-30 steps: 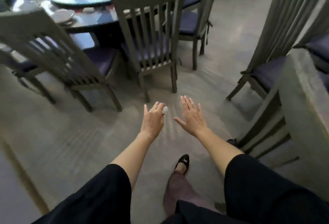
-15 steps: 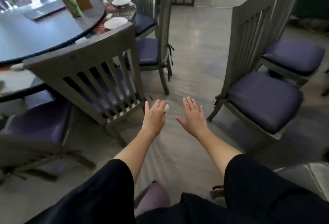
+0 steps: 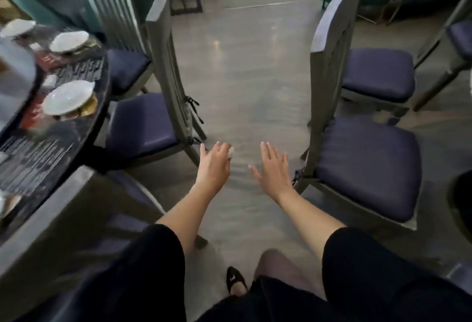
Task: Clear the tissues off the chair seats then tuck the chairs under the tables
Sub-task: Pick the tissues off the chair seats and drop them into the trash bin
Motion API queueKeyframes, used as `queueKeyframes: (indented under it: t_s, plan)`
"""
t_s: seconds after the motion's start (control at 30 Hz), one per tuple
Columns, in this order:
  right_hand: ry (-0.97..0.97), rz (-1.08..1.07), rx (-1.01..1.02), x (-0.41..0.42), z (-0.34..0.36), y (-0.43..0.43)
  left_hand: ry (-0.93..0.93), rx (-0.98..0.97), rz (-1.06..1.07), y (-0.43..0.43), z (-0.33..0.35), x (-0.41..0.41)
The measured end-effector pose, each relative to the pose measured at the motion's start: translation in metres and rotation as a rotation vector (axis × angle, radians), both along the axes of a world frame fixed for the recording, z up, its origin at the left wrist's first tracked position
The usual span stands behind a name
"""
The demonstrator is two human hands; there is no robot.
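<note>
My left hand (image 3: pixel 214 165) is curled around a small white tissue wad (image 3: pixel 231 153) that peeks out past the fingers. My right hand (image 3: pixel 273 169) is held out flat over the aisle floor, fingers apart, holding nothing. A grey slat-back chair with a purple seat cushion (image 3: pixel 367 168) stands right of my right hand, pulled out into the aisle. On the left, another grey chair with a purple cushion (image 3: pixel 140 125) sits partly under the dark round table (image 3: pixel 38 142). No tissue shows on either seat.
White bowls (image 3: pixel 67 98) and place settings lie on the table. A chair back (image 3: pixel 51 214) is close at my lower left. More purple-seated chairs (image 3: pixel 378 73) stand at the right and far left. The grey floor aisle (image 3: pixel 242 71) runs ahead between the chairs.
The view has swung rightward along the table; the chairs have shifted left and nearer. Both hands keep the same pose, the left still holding the tissue wad.
</note>
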State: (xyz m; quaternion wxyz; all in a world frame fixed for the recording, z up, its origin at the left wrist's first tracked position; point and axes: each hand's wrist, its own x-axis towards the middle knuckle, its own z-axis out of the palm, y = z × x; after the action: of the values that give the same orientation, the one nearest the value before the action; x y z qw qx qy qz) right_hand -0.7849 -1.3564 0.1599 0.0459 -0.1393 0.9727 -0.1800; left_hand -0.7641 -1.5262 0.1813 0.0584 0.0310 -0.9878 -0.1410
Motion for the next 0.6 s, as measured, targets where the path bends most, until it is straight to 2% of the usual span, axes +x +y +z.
queueKeyframes:
  t_s: [0.17,0.3,0.43,0.6]
  plan:
    - [0.035,-0.166,-0.083,-0.100,0.005,-0.026,-0.018,0.028,-0.102,-0.019,-0.003,-0.120]
    - [0.081,-0.400,-0.247,-0.200,0.008,-0.043,-0.023,-0.006,-0.131,-0.028,0.002,-0.228]
    - [0.081,-0.479,-0.255,-0.283,0.023,-0.063,-0.013,-0.054,-0.197,-0.034,0.016,-0.320]
    - [0.097,-0.619,-0.311,-0.369,0.035,-0.078,0.014,0.006,-0.224,-0.022,0.029,-0.418]
